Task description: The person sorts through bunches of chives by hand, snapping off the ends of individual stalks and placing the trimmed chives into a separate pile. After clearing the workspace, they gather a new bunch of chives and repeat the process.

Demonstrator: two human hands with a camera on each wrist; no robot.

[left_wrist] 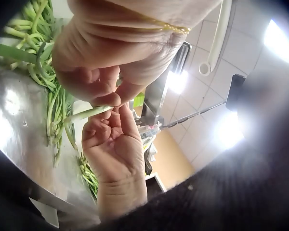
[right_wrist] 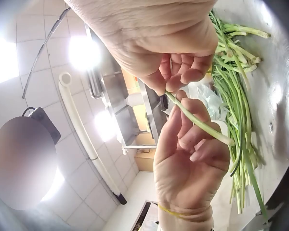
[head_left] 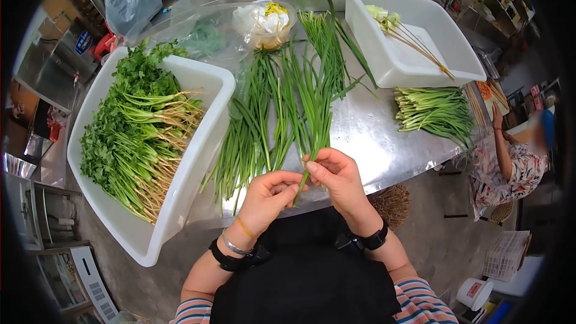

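My right hand (head_left: pixel 337 181) pinches a garlic chive stalk (right_wrist: pixel 208 128) between thumb and fingertips, above the table's near edge. Fingertips of my left hand (head_left: pixel 271 199) pinch the same stalk close beside them, the other fingers curled in. From the hands its pale stem end points down toward my body, while long green leaves reach away over the table. Just beyond and to the left lies a loose pile of garlic chives (head_left: pixel 252 123). A neat bundle of garlic chives (head_left: pixel 433 113) sits at the right, stem ends toward the left.
A white tub (head_left: pixel 225 93) of rooted cilantro (head_left: pixel 141 132) stands left. Another white tub (head_left: pixel 360 36) at the back right holds a few pale-stemmed greens. Behind the pile are a plastic bag (head_left: pixel 204 36) and a bowl (head_left: pixel 273 39). A person (head_left: pixel 510 162) sits at far right.
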